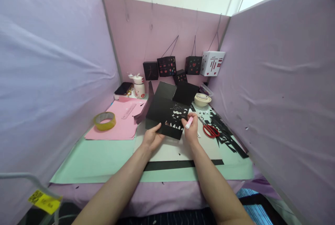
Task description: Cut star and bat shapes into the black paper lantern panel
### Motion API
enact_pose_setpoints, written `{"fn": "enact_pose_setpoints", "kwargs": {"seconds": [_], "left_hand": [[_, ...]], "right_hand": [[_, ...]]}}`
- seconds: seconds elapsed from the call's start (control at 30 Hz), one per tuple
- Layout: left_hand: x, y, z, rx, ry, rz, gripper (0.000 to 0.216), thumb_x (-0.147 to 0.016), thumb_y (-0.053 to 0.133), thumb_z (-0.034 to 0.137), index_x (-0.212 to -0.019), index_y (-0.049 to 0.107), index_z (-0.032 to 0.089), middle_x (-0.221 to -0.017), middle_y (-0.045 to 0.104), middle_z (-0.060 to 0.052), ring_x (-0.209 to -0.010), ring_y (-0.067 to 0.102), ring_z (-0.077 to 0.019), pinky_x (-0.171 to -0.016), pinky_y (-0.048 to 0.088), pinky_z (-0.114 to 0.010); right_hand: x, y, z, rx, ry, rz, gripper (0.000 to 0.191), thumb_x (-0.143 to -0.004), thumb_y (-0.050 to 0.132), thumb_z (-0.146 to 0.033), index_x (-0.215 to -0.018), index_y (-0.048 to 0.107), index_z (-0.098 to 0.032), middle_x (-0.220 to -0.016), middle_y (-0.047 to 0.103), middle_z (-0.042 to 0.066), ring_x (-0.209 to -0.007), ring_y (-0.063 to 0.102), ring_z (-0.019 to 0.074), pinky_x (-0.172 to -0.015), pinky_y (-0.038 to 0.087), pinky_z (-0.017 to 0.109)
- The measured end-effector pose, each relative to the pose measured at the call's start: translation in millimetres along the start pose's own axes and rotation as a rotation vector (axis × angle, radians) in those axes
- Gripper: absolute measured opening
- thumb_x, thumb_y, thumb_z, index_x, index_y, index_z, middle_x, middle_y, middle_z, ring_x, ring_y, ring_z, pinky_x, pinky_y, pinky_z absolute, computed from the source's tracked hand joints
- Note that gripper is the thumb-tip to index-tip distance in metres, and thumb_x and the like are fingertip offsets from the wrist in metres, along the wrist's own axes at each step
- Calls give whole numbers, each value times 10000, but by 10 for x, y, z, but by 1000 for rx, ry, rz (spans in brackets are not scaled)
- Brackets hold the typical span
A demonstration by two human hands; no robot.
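My left hand (153,137) grips the lower left edge of a folded black card sheet (162,108), thumb on top and fingers beneath. The sheet is tilted up off the table, its panels spread at different angles. Stars, wavy shapes and a row of pointed shapes are cut through its lower right panel. In my right hand (191,127) is a short pink-and-white stick-shaped tool (189,122); its working tip cannot be made out. The right fingers are at the sheet's right edge, beside the cut-outs. Red-handled scissors (210,131) lie just right of that hand.
A white board (209,151) lies under my hands, with a black strip (170,165) along its front. Left are pink sheets (115,134), a tape roll (104,121) and a bottle (139,87). Black scraps (227,134) lie right. Decorated box lanterns (166,66) hang behind. Fabric-covered walls (282,89) flank the table.
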State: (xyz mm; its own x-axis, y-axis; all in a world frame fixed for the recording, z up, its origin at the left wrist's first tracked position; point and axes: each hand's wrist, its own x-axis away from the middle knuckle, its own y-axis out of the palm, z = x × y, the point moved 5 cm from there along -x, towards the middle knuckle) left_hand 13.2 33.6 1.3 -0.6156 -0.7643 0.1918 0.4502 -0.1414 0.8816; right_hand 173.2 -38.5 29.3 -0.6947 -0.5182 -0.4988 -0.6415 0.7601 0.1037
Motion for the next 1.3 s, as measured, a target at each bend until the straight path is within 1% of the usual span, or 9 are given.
{"fn": "enact_pose_setpoints", "kwargs": {"seconds": [0.1, 0.27, 0.4, 0.57, 0.73, 0.87, 0.97, 1.13, 1.3], "left_hand": [[-7, -8, -7, 5, -12, 1, 317, -906, 493, 35, -1194, 616, -15, -1020, 731, -182, -937, 714, -230, -946, 553, -364], [-3, -19, -21, 0, -14, 13, 329, -898, 505, 30, -1207, 614, -5, -1001, 736, -175, -920, 718, -226, -938, 558, -357], [6, -27, -50, -41, -18, 21, 366, -885, 523, 28, -1243, 598, 5, -999, 737, -176, -941, 716, -241, -941, 558, -376], [27, 0, -72, -25, -54, 29, 347, -901, 496, 25, -1232, 595, -5, -977, 739, -174, -907, 722, -234, -898, 576, -366], [41, 22, -29, 22, -46, 57, 343, -922, 464, 40, -1240, 578, -21, -955, 738, -175, -886, 723, -226, -890, 576, -358], [14, 7, -21, 11, -29, 32, 376, -911, 477, 37, -1274, 555, -19, -990, 736, -179, -910, 720, -231, -907, 570, -361], [-3, -17, -32, -3, -34, 27, 400, -907, 488, 44, -1298, 539, -17, -1030, 730, -189, -948, 715, -241, -931, 561, -374], [3, -14, -29, 0, -36, 4, 424, -900, 495, 38, -1321, 541, 20, -1036, 734, -169, -946, 717, -230, -951, 552, -365], [6, -4, -20, -2, -32, -5, 438, -898, 499, 42, -1335, 534, 30, -1056, 730, -169, -963, 715, -233, -966, 544, -372]], "right_hand": [[15, 0, -80, 25, -51, 6, 320, -712, 644, -262, -945, 428, -232, -845, 422, -31, -757, 443, 137, -740, 384, 285], [9, 2, -70, 15, -38, 8, 365, -718, 676, -272, -965, 409, -242, -870, 430, -28, -763, 445, 140, -752, 381, 283], [15, -23, -77, 78, -40, 60, 380, -706, 699, -288, -966, 426, -244, -908, 444, -18, -806, 446, 150, -785, 377, 288], [31, -78, -104, 54, 8, 140, 251, -810, 612, -382, -932, 449, -234, -889, 471, -10, -823, 469, 162, -802, 378, 299], [30, -67, -58, -25, 105, 126, 227, -839, 569, -398, -936, 440, -238, -860, 478, -17, -763, 475, 151, -742, 400, 297], [-1, -37, -68, -130, 41, 103, 289, -776, 636, -326, -911, 393, -246, -788, 489, -38, -750, 506, 146, -774, 417, 308], [-19, -39, -83, -128, -4, 98, 304, -755, 652, -293, -901, 388, -250, -790, 490, -39, -759, 512, 144, -789, 419, 310], [-23, -56, -91, -86, -19, 100, 285, -777, 661, -318, -878, 403, -249, -750, 438, -49, -707, 465, 138, -741, 410, 300], [-19, -53, -99, -89, -10, 88, 304, -776, 663, -350, -888, 399, -250, -764, 448, -45, -721, 472, 142, -752, 410, 302]]}}
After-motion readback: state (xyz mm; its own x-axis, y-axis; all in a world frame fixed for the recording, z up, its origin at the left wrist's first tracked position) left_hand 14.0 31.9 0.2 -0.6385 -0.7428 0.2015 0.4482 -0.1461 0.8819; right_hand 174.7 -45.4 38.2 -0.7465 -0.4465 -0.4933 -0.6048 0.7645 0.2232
